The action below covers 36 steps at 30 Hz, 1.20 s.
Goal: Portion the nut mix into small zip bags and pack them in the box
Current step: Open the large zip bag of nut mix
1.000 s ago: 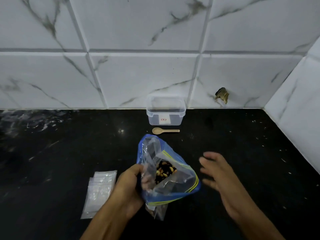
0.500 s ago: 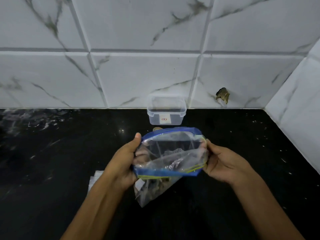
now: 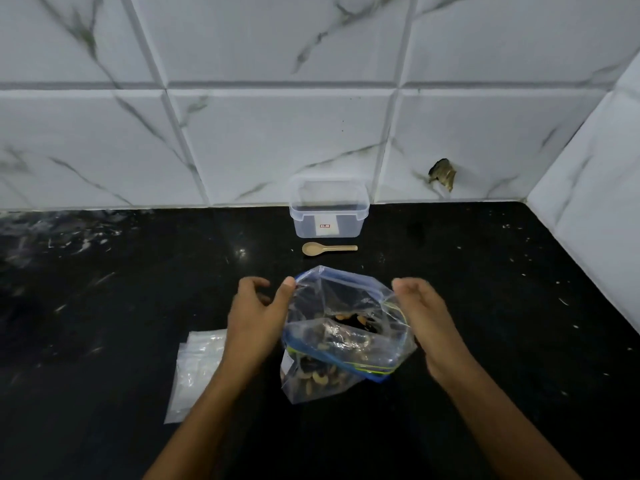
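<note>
Hands (image 3: 258, 318) (image 3: 420, 318) beside open nut bag (image 3: 343, 327) mouth.

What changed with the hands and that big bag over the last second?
Both hands had gripped the nut bag by its mouth and lifted it; now it sits lower on the counter, mouth open. The left hand and right hand have let go beside it. The box, spoon and small bags stayed put.

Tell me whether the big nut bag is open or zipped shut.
Open. The big nut bag has its blue zip rim spread into a wide mouth, with nuts visible through the opening. Its mouth gapes between the left hand and right hand.
</note>
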### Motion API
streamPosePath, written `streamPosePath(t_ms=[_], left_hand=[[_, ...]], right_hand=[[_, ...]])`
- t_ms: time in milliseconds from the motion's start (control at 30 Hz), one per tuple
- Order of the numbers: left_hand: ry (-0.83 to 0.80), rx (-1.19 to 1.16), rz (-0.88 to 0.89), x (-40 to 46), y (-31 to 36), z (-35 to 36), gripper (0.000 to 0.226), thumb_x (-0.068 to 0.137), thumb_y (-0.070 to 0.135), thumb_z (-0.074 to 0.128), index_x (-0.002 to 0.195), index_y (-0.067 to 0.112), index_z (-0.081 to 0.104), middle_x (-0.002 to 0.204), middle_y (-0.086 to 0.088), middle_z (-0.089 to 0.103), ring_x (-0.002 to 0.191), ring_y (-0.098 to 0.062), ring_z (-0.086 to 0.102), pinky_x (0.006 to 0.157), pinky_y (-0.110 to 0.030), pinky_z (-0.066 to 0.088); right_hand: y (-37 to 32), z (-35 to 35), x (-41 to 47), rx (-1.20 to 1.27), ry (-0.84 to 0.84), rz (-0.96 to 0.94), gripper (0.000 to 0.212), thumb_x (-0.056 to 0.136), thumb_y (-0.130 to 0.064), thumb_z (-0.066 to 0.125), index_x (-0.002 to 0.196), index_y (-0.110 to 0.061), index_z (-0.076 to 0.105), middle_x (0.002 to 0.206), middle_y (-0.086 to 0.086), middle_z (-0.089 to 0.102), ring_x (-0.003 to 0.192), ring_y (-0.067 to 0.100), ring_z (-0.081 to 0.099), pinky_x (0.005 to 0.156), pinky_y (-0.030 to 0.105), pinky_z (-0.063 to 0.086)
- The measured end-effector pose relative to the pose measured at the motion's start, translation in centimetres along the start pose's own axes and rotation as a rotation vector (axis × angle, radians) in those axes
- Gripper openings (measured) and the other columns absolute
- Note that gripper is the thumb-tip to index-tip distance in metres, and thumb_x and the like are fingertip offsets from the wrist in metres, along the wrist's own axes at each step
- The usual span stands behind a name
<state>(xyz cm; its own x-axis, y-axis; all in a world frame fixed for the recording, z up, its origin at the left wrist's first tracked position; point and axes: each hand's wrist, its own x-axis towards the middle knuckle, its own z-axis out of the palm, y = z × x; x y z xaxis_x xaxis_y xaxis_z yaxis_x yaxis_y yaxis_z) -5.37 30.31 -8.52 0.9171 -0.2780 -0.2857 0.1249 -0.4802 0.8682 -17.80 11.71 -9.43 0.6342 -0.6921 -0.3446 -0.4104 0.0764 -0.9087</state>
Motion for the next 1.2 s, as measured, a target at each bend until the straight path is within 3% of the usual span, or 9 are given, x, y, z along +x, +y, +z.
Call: streamPosePath(t_ms=[100,200,367,567,767,900,1033,1133,1200], left_hand=[[0.172,0.443,0.165,-3.0,1.0,-1.0,0.051,0.085,0.072,0.043,0.088,0.023,0.056,0.081,0.004,0.063,0.072,-0.009,0.058,0.06,-0.03,0.046],[0.023,0.645,0.12,-4.9,1.7,-1.3,0.058,0.088,0.071,0.04,0.066,0.02,0.057,0.055,0.006,0.057,0.053,-0.003,0.052,0.049,-0.022,0.032],[-0.115,0.404,0.063,-3.3,0.0,-0.4,0.045,0.092,0.053,0.057,0.063,0.019,0.062,0.052,0.005,0.065,0.049,-0.005,0.063,0.049,-0.02,0.041],[-0.177,-0.111,-0.077,0.3,0.5,1.4,0.022,0.096,0.016,0.058,0.075,0.01,0.063,0.077,-0.01,0.071,0.059,-0.019,0.07,0.05,-0.026,0.049],[-0.33,-0.762,-0.338,3.7,3.4,2.1,0.023,0.095,0.007,0.051,0.078,0.005,0.066,0.071,-0.009,0.062,0.061,-0.018,0.059,0.06,-0.031,0.052],[-0.562,-1.08,-0.572,5.1,2.3,2.1,0.015,0.078,0.001,0.046,0.07,0.005,0.057,0.048,0.003,0.046,0.037,-0.003,0.042,0.05,-0.007,0.031],[-0.3,-0.583,-0.336,5.8,1.3,3.0,0.024,0.098,0.032,0.053,0.093,0.01,0.061,0.086,-0.009,0.067,0.077,-0.02,0.061,0.074,-0.034,0.054],[0.089,-0.003,0.038,3.8,0.7,2.3,0.047,0.088,0.067,0.05,0.091,0.021,0.058,0.092,-0.004,0.067,0.084,-0.02,0.063,0.077,-0.039,0.054],[0.086,0.264,0.129,1.2,1.2,2.0,0.06,0.083,0.079,0.042,0.078,0.022,0.06,0.078,0.0,0.065,0.076,-0.019,0.063,0.071,-0.035,0.052]], right_hand=[[-2.5,0.0,0.4,-0.49,-0.012,-0.448,0.045,0.088,-0.035,0.063,0.132,-0.028,0.051,0.127,-0.013,0.045,0.116,0.003,0.045,0.093,0.021,0.036],[-4.4,1.4,1.5,-0.645,-0.25,-0.652,0.052,0.088,-0.03,0.065,0.137,-0.024,0.049,0.133,-0.014,0.049,0.122,0.001,0.045,0.096,0.013,0.033],[-4.1,4.3,3.7,-0.735,-0.268,-0.645,0.01,0.092,-0.023,0.059,0.092,-0.023,0.07,0.085,-0.007,0.069,0.08,0.007,0.063,0.076,0.032,0.052],[-5.4,3.3,3.6,-0.259,-0.164,-0.359,0.029,0.097,-0.01,0.051,0.074,0.001,0.064,0.062,0.007,0.058,0.049,0.005,0.051,0.054,0.022,0.041],[-6.0,0.4,3.3,0.349,-0.054,0.142,0.022,0.096,-0.009,0.049,0.089,0.004,0.065,0.079,0.018,0.065,0.073,0.027,0.062,0.065,0.035,0.053],[-2.4,-1.0,4.3,0.499,-0.096,0.545,0.024,0.085,-0.009,0.063,0.108,-0.003,0.068,0.106,0.021,0.069,0.095,0.035,0.067,0.074,0.052,0.055],[-0.7,-0.7,3.8,0.467,-0.122,0.478,0.016,0.093,-0.012,0.053,0.096,-0.004,0.067,0.082,0.014,0.067,0.067,0.024,0.066,0.067,0.045,0.054],[-0.5,-0.7,4.0,0.177,-0.017,0.135,0.025,0.097,-0.031,0.05,0.102,-0.011,0.064,0.099,0.009,0.068,0.087,0.022,0.066,0.085,0.044,0.055],[-0.8,-0.8,4.5,-0.203,0.035,-0.157,0.026,0.093,-0.039,0.055,0.105,-0.018,0.063,0.106,0.002,0.063,0.092,0.014,0.062,0.082,0.035,0.055]])
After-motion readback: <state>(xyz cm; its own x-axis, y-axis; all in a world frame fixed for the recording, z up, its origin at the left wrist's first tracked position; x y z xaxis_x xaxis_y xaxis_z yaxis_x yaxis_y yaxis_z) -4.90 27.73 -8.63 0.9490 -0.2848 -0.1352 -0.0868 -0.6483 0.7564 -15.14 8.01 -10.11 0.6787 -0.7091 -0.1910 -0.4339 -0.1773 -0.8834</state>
